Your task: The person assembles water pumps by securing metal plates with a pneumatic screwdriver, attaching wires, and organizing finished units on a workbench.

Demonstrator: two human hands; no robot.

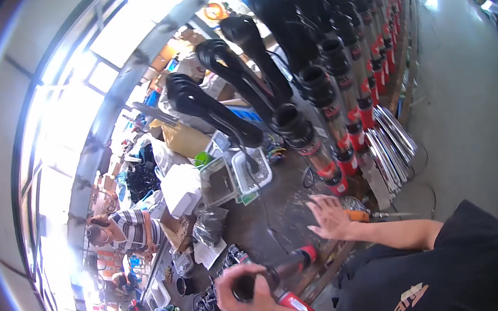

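Note:
My left hand (246, 290) is closed around the black top end of a steel pump (285, 266) with a red band, which lies tilted across the dark workbench (268, 220). My right hand (330, 217) hovers over the bench with its fingers spread and holds nothing. An orange-handled screwdriver (360, 216) lies just to the right of that hand, its shaft pointing right. A second red-and-steel pump (291, 301) rests under my left wrist.
A row of upright pumps (322, 154) with black tops and red bands runs along the bench's far side. Black cable bundles (219, 107) lean above them. Shiny steel tubes (390, 140) are stacked at the right, by the concrete floor (468, 102). Trays (250, 170) sit mid-bench. A person in a striped shirt (126, 229) works at the left.

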